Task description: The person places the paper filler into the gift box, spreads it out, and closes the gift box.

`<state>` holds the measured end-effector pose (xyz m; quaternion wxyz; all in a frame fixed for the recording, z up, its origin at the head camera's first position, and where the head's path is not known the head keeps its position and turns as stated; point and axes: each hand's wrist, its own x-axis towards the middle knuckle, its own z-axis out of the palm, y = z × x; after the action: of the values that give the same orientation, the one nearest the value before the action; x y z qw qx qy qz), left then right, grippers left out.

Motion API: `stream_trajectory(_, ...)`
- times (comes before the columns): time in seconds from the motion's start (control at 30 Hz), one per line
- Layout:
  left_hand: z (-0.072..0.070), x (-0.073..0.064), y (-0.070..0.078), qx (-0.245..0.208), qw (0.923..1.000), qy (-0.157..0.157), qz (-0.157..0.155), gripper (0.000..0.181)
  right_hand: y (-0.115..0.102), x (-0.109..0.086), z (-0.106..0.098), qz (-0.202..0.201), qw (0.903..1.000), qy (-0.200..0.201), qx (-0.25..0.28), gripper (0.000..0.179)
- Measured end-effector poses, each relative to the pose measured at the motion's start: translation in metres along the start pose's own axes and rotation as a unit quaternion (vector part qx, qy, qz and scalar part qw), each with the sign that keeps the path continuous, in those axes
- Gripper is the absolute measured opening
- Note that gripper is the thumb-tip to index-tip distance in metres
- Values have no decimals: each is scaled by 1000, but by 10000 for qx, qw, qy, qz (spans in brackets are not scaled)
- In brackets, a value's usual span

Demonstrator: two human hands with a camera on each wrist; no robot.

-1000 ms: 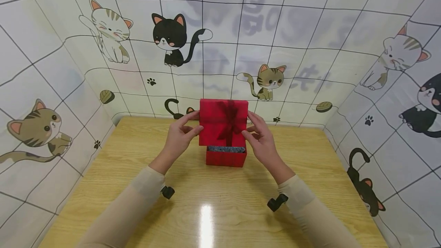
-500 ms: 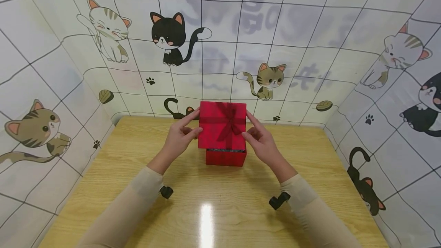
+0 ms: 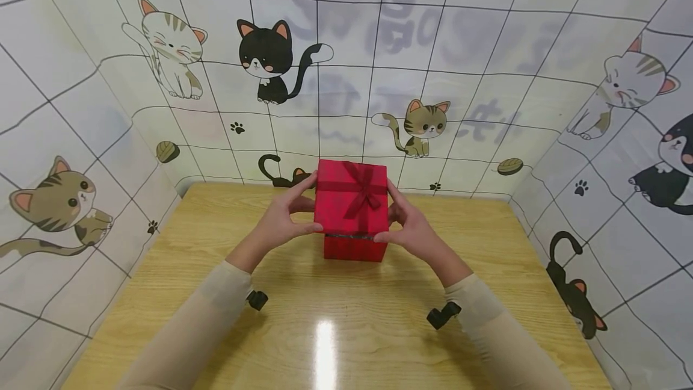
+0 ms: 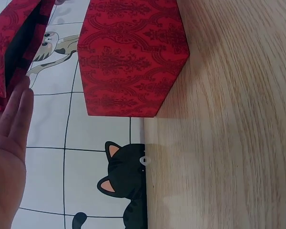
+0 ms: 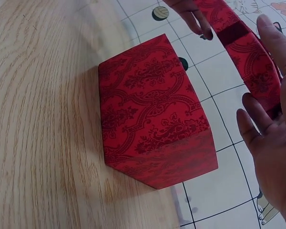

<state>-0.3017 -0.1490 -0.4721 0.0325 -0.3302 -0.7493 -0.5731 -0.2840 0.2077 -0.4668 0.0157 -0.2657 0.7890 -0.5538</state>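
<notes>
A red patterned gift box lid (image 3: pixel 343 200) with a dark red ribbon and bow is held over the matching gift box (image 3: pixel 354 248), which stands on the table. The lid's left side is gripped by my left hand (image 3: pixel 284 215), thumb at the front corner. On the opposite side my right hand (image 3: pixel 414 227) holds the lid the same way. Both wrist views show a gap between the lid (image 4: pixel 0 52) and the box (image 5: pixel 155 102), with the lid tilted. Only a thin grey strip of the box's inside shows under the lid's front edge.
The wooden table (image 3: pixel 292 330) carries the box near its back edge. Behind it hangs a white grid-lined cloth (image 3: pixel 346 89) printed with cartoon cats, which also covers both sides. Small black devices (image 3: pixel 443 315) sit on both wrists.
The lid has come down and tilted flatter over the box, covering the grey crinkled filling seen earlier. Both thumbs have moved down to the lid's front corners.
</notes>
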Motion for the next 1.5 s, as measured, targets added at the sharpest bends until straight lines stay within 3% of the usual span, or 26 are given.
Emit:
stream_trajectory(0.13, 0, 2, -2, 334, 9992, -181, 103, 118, 1, -1, -1, 129, 9999, -64, -29, 131)
stream_trajectory(0.3, 3, 3, -4, 897, 9955, -291, -76, 128, 3, 0, 0, 223, 9996, -66, -137, 132)
stream_trajectory(0.5, 7, 4, -5, 1369, 9903, -180, -127, 125, 5, 2, 2, 231, 9994, -5, -245, 135)
stream_trajectory(0.7, 7, 3, -4, 1683, 9848, -148, -404, 118, -1, 2, 3, -113, 9974, 197, -685, 126)
stream_trajectory(0.8, 7, 4, -7, 1753, 9835, -184, -404, 116, -1, 2, 4, -183, 9971, 234, -700, 123)
stream_trajectory(1.13, 11, 12, -25, 1924, 9799, -314, -413, 110, 15, -1, 1, 165, 9963, 226, -807, 119)
stream_trajectory(1.37, 17, 11, -34, 1802, 9775, -463, -991, 109, 33, -4, 3, 815, 9937, 128, -756, 119)
stream_trajectory(1.5, 20, 10, -36, 1749, 9765, -541, -1138, 107, 40, -5, 4, 966, 9923, 113, -773, 117)
